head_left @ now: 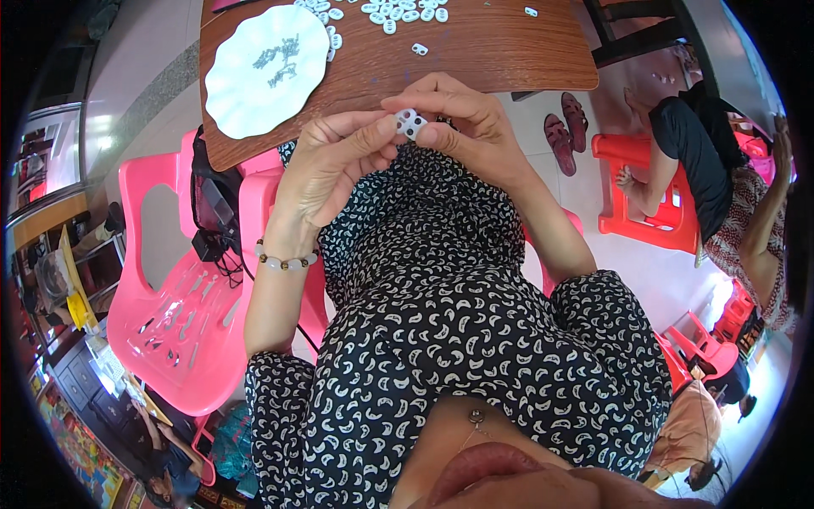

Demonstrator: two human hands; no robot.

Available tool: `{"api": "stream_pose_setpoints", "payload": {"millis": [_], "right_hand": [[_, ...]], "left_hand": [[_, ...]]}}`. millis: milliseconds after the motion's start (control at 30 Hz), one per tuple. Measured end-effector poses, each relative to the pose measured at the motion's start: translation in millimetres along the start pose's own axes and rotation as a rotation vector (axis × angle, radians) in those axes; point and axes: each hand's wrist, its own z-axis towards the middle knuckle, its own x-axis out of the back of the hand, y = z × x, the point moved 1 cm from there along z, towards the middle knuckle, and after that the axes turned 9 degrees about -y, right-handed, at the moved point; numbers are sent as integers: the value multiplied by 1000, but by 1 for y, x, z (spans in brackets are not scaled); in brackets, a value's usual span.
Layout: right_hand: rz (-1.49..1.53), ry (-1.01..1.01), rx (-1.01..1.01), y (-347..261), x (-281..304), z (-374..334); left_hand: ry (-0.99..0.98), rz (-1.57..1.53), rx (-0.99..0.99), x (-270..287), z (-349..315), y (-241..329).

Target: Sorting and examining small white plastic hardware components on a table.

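Observation:
A small white plastic piece with dark holes (410, 125) is pinched between my two hands, just off the table's near edge. My left hand (343, 157) grips its left end between thumb and fingertips. From the other side, the thumb and fingers of my right hand (471, 119) close on its right end. Beyond my left hand lies a white wavy-edged plate (229, 89) with a heap of tiny grey metal parts (284, 59) on it. Several similar white oval pieces (394, 13) are spread at the table's far side, and a single piece (420, 49) lies nearer.
The brown wooden table (492, 64) is in front of me. A pink plastic chair (182, 331) with a black bag and cables (216, 212) beside it stands left. At right are a red stool (653, 199), dark red sandals (561, 140) and a seated person (712, 161).

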Motion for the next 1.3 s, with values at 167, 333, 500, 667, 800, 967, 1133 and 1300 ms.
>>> {"api": "stream_pose_setpoints", "payload": {"millis": [167,333,500,667,800,967,1133,1300], "right_hand": [[-44,7,4,1,0,0],[-113,18,30,-1,0,0],[-145,7,45,1,0,0],[-145,-3,37,-1,-2,0],[-113,30,28,-2,-5,1],[-167,-54,11,-4,0,-3],[62,77,-253,-5,-6,-7],[129,142,-353,-2,-6,-8]], "left_hand": [[-29,6,24,2,-1,-2],[-38,12,13,-1,-3,-3],[-37,-8,32,-1,-3,-3],[16,32,12,-5,-4,-2],[24,37,25,-3,-5,0],[46,28,40,0,-4,-3],[78,46,27,0,0,-9],[150,96,-52,-3,2,-11]]}}
